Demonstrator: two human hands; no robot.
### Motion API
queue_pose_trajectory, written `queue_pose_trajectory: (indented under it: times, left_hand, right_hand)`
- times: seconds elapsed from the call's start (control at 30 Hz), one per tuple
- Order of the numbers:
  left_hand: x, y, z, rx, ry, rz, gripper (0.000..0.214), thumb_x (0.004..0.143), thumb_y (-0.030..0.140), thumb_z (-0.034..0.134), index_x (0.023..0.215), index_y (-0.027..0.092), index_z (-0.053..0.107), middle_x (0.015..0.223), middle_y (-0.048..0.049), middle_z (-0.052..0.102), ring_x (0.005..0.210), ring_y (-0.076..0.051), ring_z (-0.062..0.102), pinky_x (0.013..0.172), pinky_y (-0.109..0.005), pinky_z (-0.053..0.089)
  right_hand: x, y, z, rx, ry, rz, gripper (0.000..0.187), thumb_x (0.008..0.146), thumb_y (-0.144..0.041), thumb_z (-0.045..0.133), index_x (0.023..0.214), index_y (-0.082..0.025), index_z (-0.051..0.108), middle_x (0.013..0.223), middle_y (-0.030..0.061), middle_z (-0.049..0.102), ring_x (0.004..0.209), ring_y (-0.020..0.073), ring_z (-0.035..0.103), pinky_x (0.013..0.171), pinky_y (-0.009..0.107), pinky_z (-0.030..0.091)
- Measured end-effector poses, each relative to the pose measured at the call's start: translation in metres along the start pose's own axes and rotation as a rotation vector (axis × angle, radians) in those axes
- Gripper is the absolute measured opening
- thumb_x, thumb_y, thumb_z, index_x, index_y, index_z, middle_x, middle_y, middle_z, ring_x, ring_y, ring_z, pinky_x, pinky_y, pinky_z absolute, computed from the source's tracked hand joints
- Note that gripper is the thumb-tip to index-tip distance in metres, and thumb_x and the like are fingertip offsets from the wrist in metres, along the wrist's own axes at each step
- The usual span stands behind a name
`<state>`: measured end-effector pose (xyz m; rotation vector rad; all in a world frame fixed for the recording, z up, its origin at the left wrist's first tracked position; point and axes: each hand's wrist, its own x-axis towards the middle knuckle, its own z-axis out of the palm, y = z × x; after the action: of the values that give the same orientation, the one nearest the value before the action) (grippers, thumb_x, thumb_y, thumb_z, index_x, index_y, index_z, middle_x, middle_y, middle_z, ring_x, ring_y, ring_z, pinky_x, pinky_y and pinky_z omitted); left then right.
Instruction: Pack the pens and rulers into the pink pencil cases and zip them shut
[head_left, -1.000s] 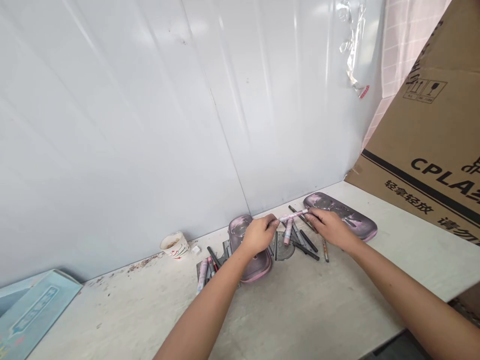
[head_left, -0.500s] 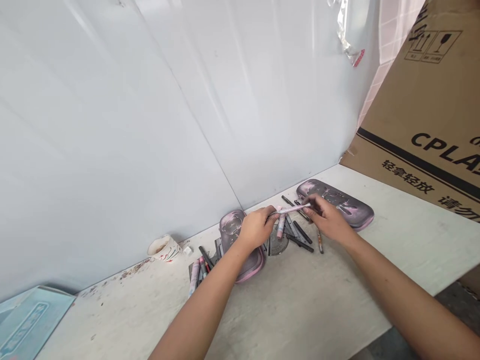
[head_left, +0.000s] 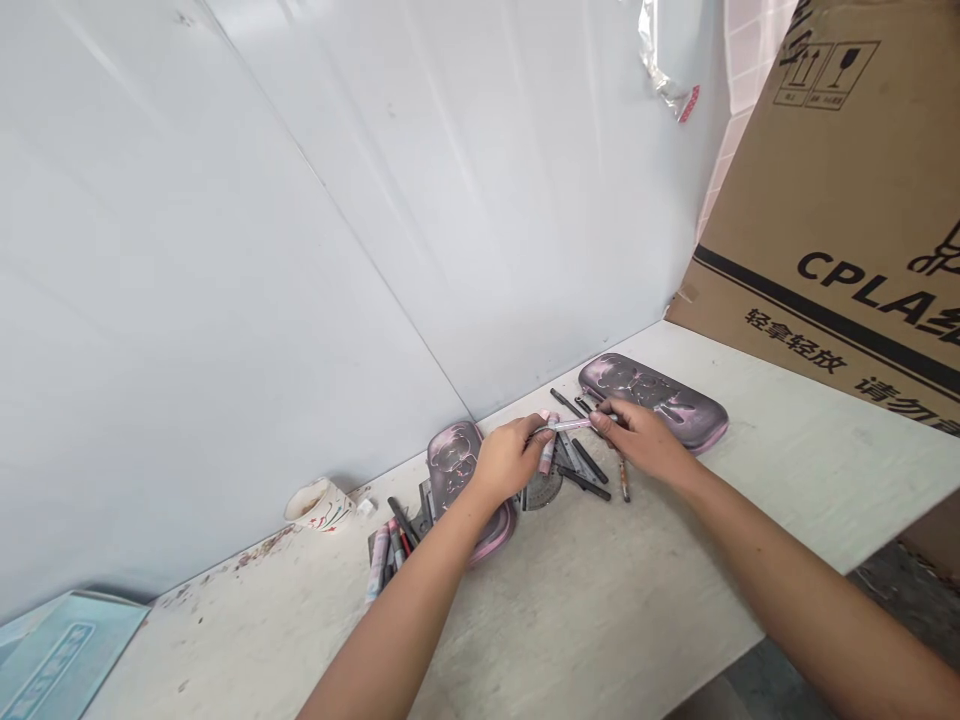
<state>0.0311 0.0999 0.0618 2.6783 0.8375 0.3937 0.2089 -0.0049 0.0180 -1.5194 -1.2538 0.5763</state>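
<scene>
A slim pale pink pen (head_left: pixel 571 425) is held level between both hands above the table. My left hand (head_left: pixel 508 458) pinches its left end, and my right hand (head_left: pixel 637 436) pinches the right end. Below lie a pink-wrapped tube (head_left: pixel 548 452), a clear protractor (head_left: pixel 543 492), several black pens (head_left: pixel 586 484) and an orange pencil (head_left: pixel 624 478). A dark grey and pink pencil case (head_left: pixel 453 462) is partly covered by my left forearm. Another pencil case (head_left: pixel 664 402) lies just beyond my right hand.
Left of the near case is a cluster with a pink tube (head_left: pixel 379 562) and a black pen (head_left: pixel 403 521). A paper cup (head_left: pixel 321 506) stands by the wall, and a light blue box (head_left: pixel 71 655) sits at far left. A large cardboard box (head_left: pixel 840 220) rises at right.
The fingers of my right hand have come closer to my left hand along the pen, so less of it shows between them. The whole view has shifted slightly.
</scene>
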Motion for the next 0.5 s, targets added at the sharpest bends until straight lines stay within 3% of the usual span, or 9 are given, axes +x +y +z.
queue_pose_trajectory:
  times: [0.23, 0.3, 0.4, 0.5]
  left_hand:
    - [0.012, -0.011, 0.004, -0.464, -0.197, -0.173, 0.042, 0.085, 0.052, 0.034, 0.065, 0.017, 0.045, 0.052, 0.0043, 0.043, 0.053, -0.01, 0.036, 0.055, -0.023, 0.03]
    - [0.014, -0.012, 0.003, -0.508, -0.223, -0.214, 0.043, 0.084, 0.054, 0.036, 0.063, 0.018, 0.042, 0.049, 0.0054, 0.038, 0.051, -0.009, 0.031, 0.053, -0.023, 0.027]
    - [0.015, -0.009, -0.002, -0.455, -0.182, -0.196, 0.042, 0.083, 0.054, 0.038, 0.063, 0.017, 0.042, 0.053, 0.0054, 0.037, 0.053, -0.009, 0.03, 0.053, -0.022, 0.027]
    - [0.012, -0.004, -0.005, -0.383, -0.157, -0.154, 0.042, 0.085, 0.052, 0.035, 0.064, 0.017, 0.043, 0.056, 0.0049, 0.04, 0.056, -0.009, 0.032, 0.055, -0.022, 0.028]
  right_hand:
    - [0.006, 0.007, 0.001, -0.087, 0.104, -0.202, 0.019, 0.083, -0.033, 0.044, 0.089, -0.02, 0.057, 0.086, 0.0033, 0.064, 0.079, 0.017, 0.057, 0.071, 0.028, 0.04]
    - [0.006, 0.009, 0.002, -0.079, 0.092, -0.189, 0.022, 0.084, -0.036, 0.044, 0.094, -0.02, 0.056, 0.089, 0.0036, 0.064, 0.08, 0.0171, 0.058, 0.071, 0.029, 0.041]
    - [0.006, 0.01, 0.003, -0.021, 0.025, -0.062, 0.031, 0.084, -0.047, 0.042, 0.094, -0.021, 0.052, 0.074, 0.0007, 0.064, 0.064, 0.0152, 0.058, 0.062, 0.027, 0.041]
    - [0.006, 0.011, 0.004, -0.031, 0.007, -0.025, 0.038, 0.086, -0.053, 0.033, 0.072, -0.021, 0.048, 0.055, -0.0026, 0.056, 0.052, 0.0138, 0.055, 0.055, 0.025, 0.038]
